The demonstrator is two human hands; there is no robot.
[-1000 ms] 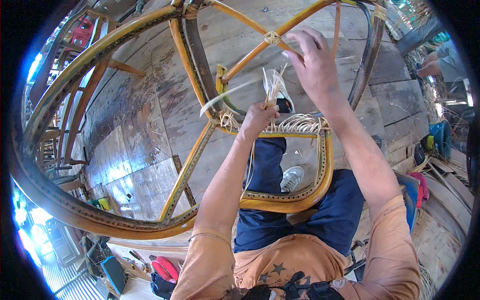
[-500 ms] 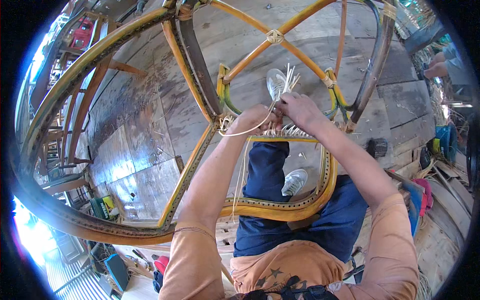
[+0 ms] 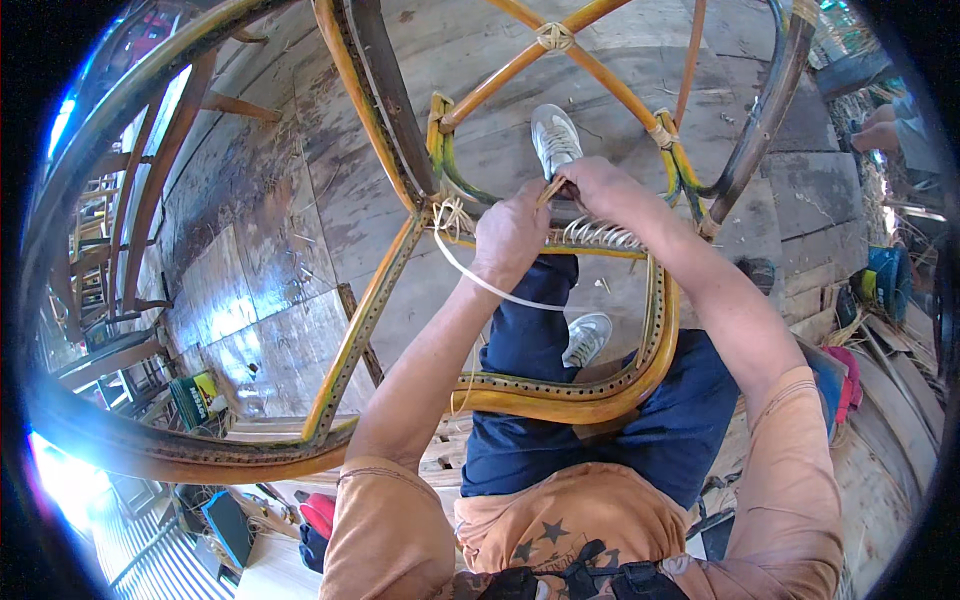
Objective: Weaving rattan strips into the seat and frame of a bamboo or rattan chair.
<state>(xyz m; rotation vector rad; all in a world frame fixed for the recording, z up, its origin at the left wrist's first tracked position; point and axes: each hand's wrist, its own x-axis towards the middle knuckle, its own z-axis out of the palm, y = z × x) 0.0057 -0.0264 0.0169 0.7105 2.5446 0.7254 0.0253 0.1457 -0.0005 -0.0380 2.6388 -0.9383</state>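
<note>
Rattan strip (image 3: 490, 288) is trailing leftward from your left hand (image 3: 512, 236), which is pinching it closed; your right hand (image 3: 597, 187) is gripping strands beside it at the seat rail (image 3: 600, 248).

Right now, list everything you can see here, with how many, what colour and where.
Rattan chair frame: one, yellow-brown, upturned over the person's lap.
Cane strand: one, pale, looping from the frame's front rail under the left hand.
Woven cane wraps: a row, whitish, on the front rail right of the hands.
Bound cross joint: one, tan, top centre.
Plank floor: grey-brown, worn, below the frame.
Other chair frames: several, brown, far left.
Shoes: two, pale grey, one past the rail, one below it.
Trousers: dark blue.
Shirt: orange.
Left hand: gripping the strand at the rail.
Right hand: pinching cane at the rail.
</note>
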